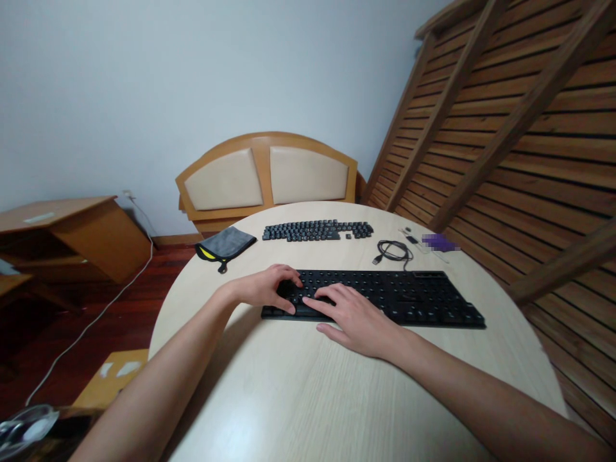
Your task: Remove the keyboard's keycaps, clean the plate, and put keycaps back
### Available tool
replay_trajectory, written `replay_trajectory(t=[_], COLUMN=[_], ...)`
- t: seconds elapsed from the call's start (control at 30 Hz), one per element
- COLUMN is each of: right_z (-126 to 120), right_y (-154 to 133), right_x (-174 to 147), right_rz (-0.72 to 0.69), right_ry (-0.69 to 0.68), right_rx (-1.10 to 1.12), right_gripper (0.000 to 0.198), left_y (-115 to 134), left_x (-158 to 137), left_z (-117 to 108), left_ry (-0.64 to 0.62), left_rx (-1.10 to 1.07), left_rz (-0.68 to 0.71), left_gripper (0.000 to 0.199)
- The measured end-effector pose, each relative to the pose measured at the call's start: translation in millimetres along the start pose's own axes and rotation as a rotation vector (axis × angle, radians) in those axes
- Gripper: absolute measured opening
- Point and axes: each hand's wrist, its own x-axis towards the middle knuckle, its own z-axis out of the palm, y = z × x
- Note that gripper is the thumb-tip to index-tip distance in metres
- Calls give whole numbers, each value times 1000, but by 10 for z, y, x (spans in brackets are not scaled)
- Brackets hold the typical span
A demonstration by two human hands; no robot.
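A black keyboard (pixel 414 298) lies across the table, most of its keycaps off and its key posts bare. My left hand (pixel 267 285) arches over the keyboard's left end, thumb and fingers apart, the fingertips on its upper side. Beside it, my right hand (pixel 353 314) stretches its index finger to the left part of the keyboard, close to the left thumb. The right thumb lies apart, near the front edge. What is under the fingertips is too small to tell. Behind the keyboard, loose black keycaps (pixel 308 231) are laid out in rows, with one gap to the right.
A grey and yellow pouch (pixel 228 244) lies at the back left of the round table (pixel 269 398). The coiled USB cable (pixel 394 250) sits behind the keyboard. At the right are a small tool (pixel 411 239) and a purple thing (pixel 440 242), partly blurred. A slatted wooden panel (pixel 520 115) leans at the right.
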Motion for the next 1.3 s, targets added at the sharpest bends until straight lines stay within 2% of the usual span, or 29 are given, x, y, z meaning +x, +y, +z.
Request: replay_trajectory(t=[0.07, 0.13, 0.33, 0.63, 0.77, 1.07, 1.3], right_z=[14, 27, 14, -115, -168, -335, -352], right_y=[-21, -38, -57, -54, -24, 2, 108], right_x=[4, 12, 47, 143, 181, 295, 326], right_rz=[14, 26, 30, -16, -32, -10, -2], right_ry=[7, 8, 6, -71, -98, -258, -256], right_rx=[-11, -29, -52, -107, -71, -1, 122], right_gripper=[49, 47, 42, 41, 42, 37, 38], left_y=[-5, -3, 29, 65, 76, 80, 80], left_x=[-12, -9, 26, 30, 30, 32, 34], left_z=[22, 54, 107, 115, 124, 116, 118], left_ry=[-41, -66, -63, -45, -51, -60, -61], left_rx=[-17, -4, 97, 114, 130, 141, 122], left_rz=[-7, -18, -31, -11, -26, -32, -44], left_gripper=[60, 59, 56, 56, 57, 57, 56])
